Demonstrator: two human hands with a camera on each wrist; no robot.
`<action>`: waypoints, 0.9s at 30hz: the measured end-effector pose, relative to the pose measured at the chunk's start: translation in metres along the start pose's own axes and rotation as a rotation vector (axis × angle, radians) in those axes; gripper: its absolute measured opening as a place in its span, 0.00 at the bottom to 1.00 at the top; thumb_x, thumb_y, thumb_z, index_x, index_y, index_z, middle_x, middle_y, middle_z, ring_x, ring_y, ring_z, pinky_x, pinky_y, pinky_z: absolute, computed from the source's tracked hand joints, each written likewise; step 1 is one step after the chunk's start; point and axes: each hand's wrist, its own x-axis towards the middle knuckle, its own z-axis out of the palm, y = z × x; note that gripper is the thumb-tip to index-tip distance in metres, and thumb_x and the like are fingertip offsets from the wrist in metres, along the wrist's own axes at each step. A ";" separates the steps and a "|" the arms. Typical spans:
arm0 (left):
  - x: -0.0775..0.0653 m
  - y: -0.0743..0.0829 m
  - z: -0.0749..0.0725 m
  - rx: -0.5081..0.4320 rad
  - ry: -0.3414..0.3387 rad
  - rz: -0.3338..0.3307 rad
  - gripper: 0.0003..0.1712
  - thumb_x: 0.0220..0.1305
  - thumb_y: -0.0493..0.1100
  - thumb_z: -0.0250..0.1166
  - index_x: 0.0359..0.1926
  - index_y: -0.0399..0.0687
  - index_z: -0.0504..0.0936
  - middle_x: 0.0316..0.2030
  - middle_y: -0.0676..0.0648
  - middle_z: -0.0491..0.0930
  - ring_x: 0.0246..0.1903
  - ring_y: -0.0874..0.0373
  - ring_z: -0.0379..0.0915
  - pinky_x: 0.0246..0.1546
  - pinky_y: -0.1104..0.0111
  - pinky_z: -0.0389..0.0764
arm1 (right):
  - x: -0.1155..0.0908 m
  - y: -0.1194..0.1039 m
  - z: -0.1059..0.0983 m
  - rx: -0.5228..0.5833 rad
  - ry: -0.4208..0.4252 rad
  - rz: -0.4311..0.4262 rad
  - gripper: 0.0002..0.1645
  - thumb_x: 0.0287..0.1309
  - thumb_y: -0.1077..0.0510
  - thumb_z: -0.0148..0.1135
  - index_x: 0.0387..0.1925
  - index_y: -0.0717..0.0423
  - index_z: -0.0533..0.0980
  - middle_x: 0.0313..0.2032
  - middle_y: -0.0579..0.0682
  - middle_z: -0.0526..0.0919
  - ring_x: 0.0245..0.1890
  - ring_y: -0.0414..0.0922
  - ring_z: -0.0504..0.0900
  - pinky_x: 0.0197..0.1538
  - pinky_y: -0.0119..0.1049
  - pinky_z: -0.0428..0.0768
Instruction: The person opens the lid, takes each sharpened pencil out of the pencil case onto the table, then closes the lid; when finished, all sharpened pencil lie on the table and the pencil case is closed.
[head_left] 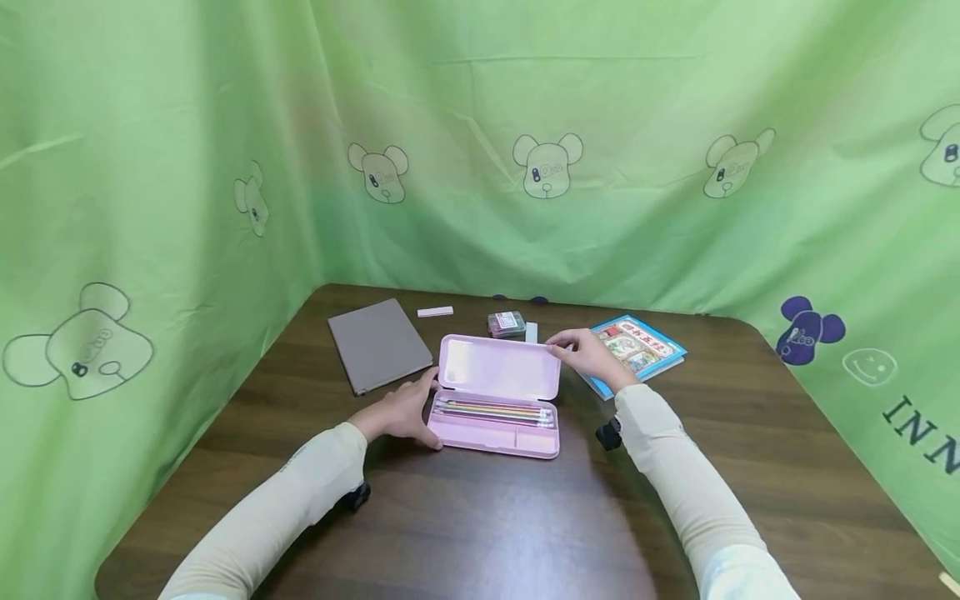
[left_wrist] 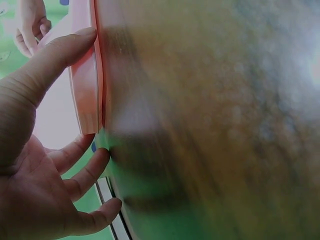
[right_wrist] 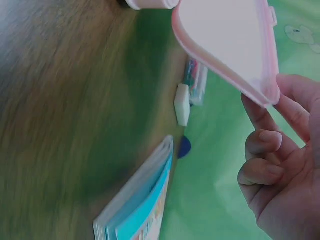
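Note:
A pink pencil case [head_left: 495,437] lies on the table with its lid [head_left: 498,367] raised. Several pencils [head_left: 491,411] lie side by side in its rear compartment. At the case's left end is my left hand [head_left: 401,408], gripping it with the thumb at the front corner and the index finger towards the back. The left wrist view shows that thumb [left_wrist: 75,45] against the case's pink side [left_wrist: 87,95]. My right hand [head_left: 592,357] pinches the lid's upper right corner between thumb and fingers, as the right wrist view shows, with the other fingers [right_wrist: 265,142] curled below.
A grey flat notebook or folder [head_left: 381,346] lies left of the case. Behind stand a pink-white strip [head_left: 435,312], a small clear box [head_left: 506,323] and a white block [head_left: 531,332]. A blue-edged picture book [head_left: 637,346] lies to the right. Green curtains [head_left: 480,233] enclose the wooden table [head_left: 480,525].

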 end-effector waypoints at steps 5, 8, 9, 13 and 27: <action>-0.001 -0.001 -0.006 -0.021 0.003 -0.008 0.71 0.30 0.55 0.79 0.70 0.45 0.43 0.61 0.49 0.68 0.59 0.46 0.61 0.54 0.43 0.63 | -0.008 0.000 -0.010 -0.040 0.032 0.016 0.13 0.58 0.54 0.60 0.42 0.57 0.81 0.37 0.54 0.83 0.33 0.45 0.74 0.35 0.35 0.70; -0.002 -0.002 -0.008 -0.028 0.004 -0.008 0.71 0.30 0.55 0.79 0.70 0.44 0.43 0.62 0.48 0.67 0.59 0.45 0.61 0.53 0.42 0.63 | -0.014 -0.001 -0.014 -0.053 0.025 0.004 0.14 0.56 0.55 0.62 0.43 0.57 0.81 0.35 0.54 0.82 0.31 0.44 0.73 0.34 0.35 0.70; -0.003 -0.002 -0.008 -0.030 0.004 -0.007 0.71 0.30 0.55 0.79 0.70 0.44 0.43 0.62 0.48 0.67 0.59 0.45 0.61 0.53 0.42 0.63 | -0.016 -0.001 -0.014 -0.058 0.019 0.003 0.15 0.55 0.55 0.63 0.43 0.57 0.81 0.35 0.53 0.82 0.30 0.44 0.73 0.34 0.35 0.71; -0.003 -0.003 -0.007 -0.026 -0.008 -0.015 0.71 0.31 0.55 0.79 0.70 0.44 0.42 0.62 0.48 0.67 0.59 0.45 0.61 0.54 0.42 0.62 | -0.026 -0.004 -0.010 -0.059 -0.018 -0.017 0.15 0.52 0.56 0.66 0.42 0.59 0.81 0.32 0.52 0.82 0.26 0.43 0.72 0.30 0.34 0.70; -0.001 0.004 -0.003 -0.018 -0.011 0.007 0.71 0.29 0.55 0.79 0.70 0.43 0.43 0.60 0.48 0.69 0.57 0.45 0.62 0.52 0.41 0.63 | -0.048 -0.018 0.016 -0.147 -0.269 -0.078 0.13 0.45 0.56 0.71 0.35 0.55 0.82 0.25 0.45 0.78 0.26 0.37 0.71 0.31 0.31 0.71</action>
